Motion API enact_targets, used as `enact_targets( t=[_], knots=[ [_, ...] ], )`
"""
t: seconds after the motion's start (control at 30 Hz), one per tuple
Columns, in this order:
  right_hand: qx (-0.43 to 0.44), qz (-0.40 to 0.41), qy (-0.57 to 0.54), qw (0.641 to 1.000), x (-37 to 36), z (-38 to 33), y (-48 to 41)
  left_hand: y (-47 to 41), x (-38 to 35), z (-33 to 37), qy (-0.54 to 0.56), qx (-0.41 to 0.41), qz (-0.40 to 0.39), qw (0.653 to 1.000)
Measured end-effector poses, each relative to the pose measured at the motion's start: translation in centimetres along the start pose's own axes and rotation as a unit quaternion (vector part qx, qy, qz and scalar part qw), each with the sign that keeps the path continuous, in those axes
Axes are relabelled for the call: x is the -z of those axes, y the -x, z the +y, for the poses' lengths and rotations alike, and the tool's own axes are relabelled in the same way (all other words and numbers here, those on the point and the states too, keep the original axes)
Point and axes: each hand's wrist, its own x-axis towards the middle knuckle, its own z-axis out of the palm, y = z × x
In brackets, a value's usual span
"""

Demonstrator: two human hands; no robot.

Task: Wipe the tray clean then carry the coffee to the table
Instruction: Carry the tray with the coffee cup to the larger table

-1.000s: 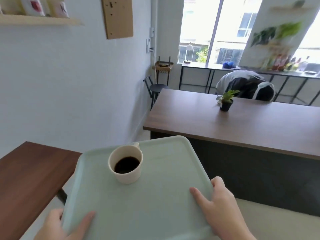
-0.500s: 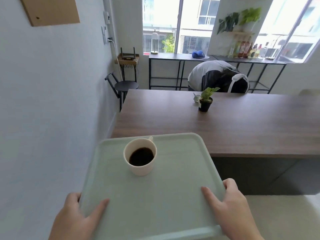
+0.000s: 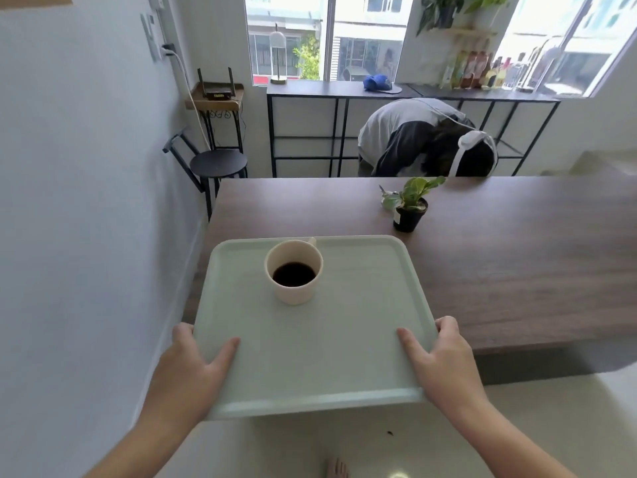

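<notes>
Tray (image 3: 310,357) clasped at near corners by left hand (image 3: 193,370), right hand (image 3: 444,363); coffee cup (image 3: 293,272) aboard.

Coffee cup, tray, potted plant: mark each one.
coffee cup (image 3: 299,294), head view, front wall.
tray (image 3: 310,357), head view, bare middle.
potted plant (image 3: 409,219), head view, black pot.

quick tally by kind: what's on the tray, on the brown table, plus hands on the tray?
Coffee cup on the tray: 1
Potted plant on the table: 1
Hands on the tray, left hand and right hand: 2
Total: 4
</notes>
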Motion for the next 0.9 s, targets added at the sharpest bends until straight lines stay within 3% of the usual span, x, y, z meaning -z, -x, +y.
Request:
enact_targets(
  t=[0.43, 0.9],
  knots=[
    [0.007, -0.01, 0.081, 0.997, -6.4, 3.4, -14.1, -10.8, -9.0, 0.6, -0.133, -0.02, -0.007, 0.991],
    [0.0, 0.002, 0.161, 0.987, -9.9, 3.8, -18.4, -15.5, -12.0, -0.5, -0.291, -0.083, 0.024, 0.953]
  ],
)
